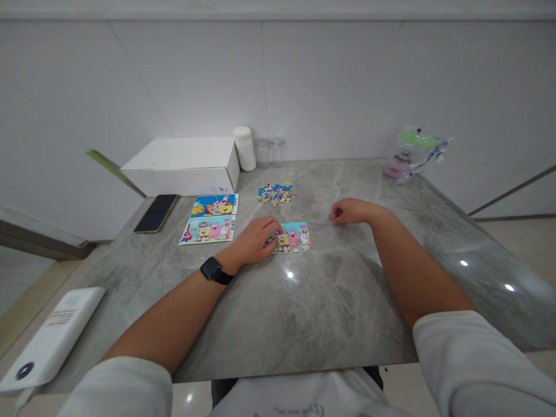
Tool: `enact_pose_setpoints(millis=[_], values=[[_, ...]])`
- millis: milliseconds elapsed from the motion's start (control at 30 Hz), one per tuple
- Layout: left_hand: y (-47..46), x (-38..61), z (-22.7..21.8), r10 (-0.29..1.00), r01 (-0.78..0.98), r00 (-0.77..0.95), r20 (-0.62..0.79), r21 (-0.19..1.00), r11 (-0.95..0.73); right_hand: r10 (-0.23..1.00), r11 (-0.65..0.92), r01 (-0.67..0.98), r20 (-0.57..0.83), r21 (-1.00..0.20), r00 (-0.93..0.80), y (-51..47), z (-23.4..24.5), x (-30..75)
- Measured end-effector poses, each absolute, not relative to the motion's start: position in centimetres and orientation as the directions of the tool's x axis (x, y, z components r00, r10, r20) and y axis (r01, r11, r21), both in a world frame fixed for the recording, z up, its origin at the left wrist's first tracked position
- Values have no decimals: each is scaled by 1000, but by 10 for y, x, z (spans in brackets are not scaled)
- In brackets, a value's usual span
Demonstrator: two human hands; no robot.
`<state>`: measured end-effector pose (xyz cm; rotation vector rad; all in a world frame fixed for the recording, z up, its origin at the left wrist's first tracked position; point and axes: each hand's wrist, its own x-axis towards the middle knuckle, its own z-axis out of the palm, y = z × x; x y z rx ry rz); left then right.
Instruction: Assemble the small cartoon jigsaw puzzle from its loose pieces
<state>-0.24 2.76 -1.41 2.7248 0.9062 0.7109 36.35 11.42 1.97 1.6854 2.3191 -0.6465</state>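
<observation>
Turquoise-pink cartoon jigsaw [297,238], long axis sideways; left hand [260,236] nearer, curled over left end; right hand [345,212] rightward, curled; both grips unclear.

The left hand [260,238] lays bent fingers over one end of a bright, rectangular cartoon picture [297,236]; beyond them I see a loose heap of small blue-and-yellow pieces [276,194]. Left of those fingers lie glossy printed cartoon pictures [211,229].

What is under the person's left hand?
Part of a cartoon picture; its uncovered right side shows pink and yellow characters. What the left hand covers cannot be seen.
</observation>
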Motion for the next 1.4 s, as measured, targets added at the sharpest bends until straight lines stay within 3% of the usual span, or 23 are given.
enact_pose_setpoints(millis=[167,267,400,567,967,1400], values=[[30,-4,-16,598,514,685,416,306,-801,831,236,811,-322,-535,-454,111,23,351],[31,-4,-17,605,526,659,446,302,-795,826,212,607,-192,-765,-530,103,22,330],[32,-3,-18,622,543,627,469,309,-781,809,191,289,-17,-938,-588,87,13,285],[33,-1,-16,678,495,533,507,462,-735,841,157,112,73,-981,-536,67,-9,240],[35,0,-15,799,386,387,460,706,-593,870,100,42,66,-994,-489,60,-15,233],[33,2,-13,812,396,399,427,718,-572,871,220,133,134,-966,-472,57,-12,233]])
